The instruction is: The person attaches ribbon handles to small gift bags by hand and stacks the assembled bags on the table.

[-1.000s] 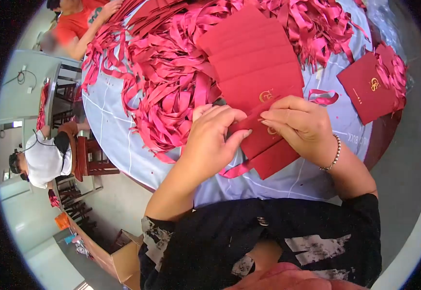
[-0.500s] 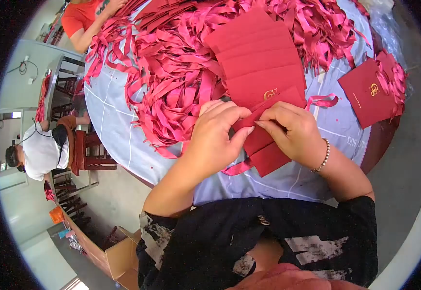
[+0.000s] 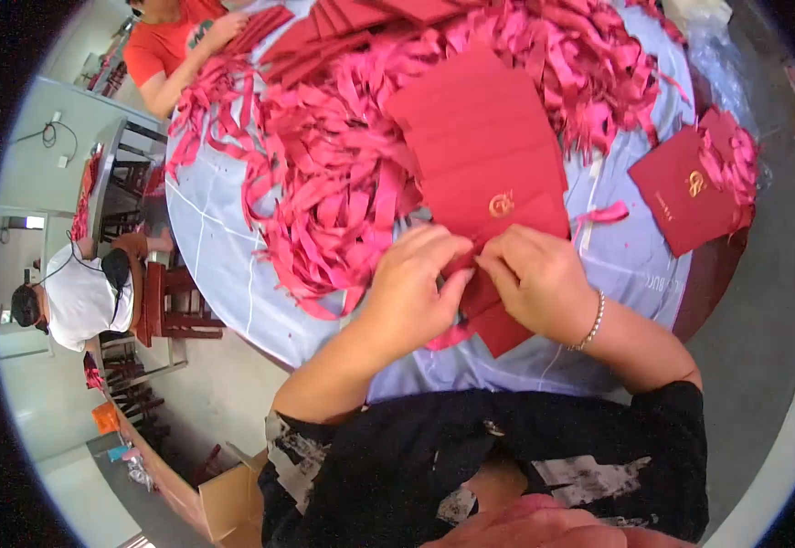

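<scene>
A row of overlapping flat red pouches [image 3: 480, 137] lies in front of me, one bearing a gold logo. At the near end of that row, my left hand [image 3: 416, 288] pinches the edge of a red pouch, thumb against fingers. My right hand [image 3: 539, 279] closes on the same pouch just to the right, the two sets of fingertips almost meeting. The hands hide most of this pouch and any small part between the fingertips. Pink ribbon [image 3: 450, 338] shows below my left hand, and another ribbon end [image 3: 603, 215] lies beyond my right hand.
Heaped pink ribbons [image 3: 324, 183] cover the round table's pale cloth [image 3: 219, 228] on the left. More red pouches [image 3: 352, 18] lie at the back, and another pile [image 3: 676, 192] sits at right. A person in orange [image 3: 164, 55] works across; another in white [image 3: 87, 297] sits farther left.
Both hands have come slightly nearer to me, still pinching. The held pouch, raised over the row before, now sits lower, and the gold logo behind it shows whole.
</scene>
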Available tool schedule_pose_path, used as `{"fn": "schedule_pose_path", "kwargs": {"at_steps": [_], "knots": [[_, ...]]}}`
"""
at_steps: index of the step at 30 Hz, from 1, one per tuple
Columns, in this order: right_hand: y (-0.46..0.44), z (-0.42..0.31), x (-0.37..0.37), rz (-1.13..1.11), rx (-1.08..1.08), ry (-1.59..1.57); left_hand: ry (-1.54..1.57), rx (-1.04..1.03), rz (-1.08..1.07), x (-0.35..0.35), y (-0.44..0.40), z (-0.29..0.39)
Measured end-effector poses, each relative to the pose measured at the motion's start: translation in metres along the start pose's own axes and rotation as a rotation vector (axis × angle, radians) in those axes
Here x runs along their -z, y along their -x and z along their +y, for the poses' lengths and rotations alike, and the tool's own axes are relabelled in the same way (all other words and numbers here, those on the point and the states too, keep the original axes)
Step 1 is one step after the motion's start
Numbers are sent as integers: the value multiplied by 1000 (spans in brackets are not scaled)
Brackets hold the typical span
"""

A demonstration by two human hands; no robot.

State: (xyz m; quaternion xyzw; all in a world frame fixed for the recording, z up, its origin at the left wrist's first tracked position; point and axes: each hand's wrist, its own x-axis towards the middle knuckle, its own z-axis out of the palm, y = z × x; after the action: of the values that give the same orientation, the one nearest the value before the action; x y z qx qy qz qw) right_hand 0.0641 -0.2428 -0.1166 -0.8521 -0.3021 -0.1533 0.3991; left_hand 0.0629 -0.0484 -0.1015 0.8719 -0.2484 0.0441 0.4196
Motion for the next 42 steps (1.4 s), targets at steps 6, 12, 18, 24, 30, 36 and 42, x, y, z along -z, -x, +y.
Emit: {"fn": "schedule_pose_path", "kwargs": {"at_steps": [6,12,18,24,30,36,42], "knots": [[3,-7,3,-58,204,236,102,54,-43,3,0,1],[-4,-8,11,-66,-35,-84,96,31,-4,4,-1,-2],[-4,-8,22,-126,21,-113,16,-172,43,2,-2,-6],[-21,-13,32,-88,128,81,8,-245,8,-10,6,-8],[-16,-3,35,-225,91,37,-24,-287,9,-16,10,-8],[-8,-5,28,-167,-234,-40,-40,-274,-12,-19,11,-8],[-13,-11,33,-199,16,85,20,-201,15,-12,11,-3]]}}
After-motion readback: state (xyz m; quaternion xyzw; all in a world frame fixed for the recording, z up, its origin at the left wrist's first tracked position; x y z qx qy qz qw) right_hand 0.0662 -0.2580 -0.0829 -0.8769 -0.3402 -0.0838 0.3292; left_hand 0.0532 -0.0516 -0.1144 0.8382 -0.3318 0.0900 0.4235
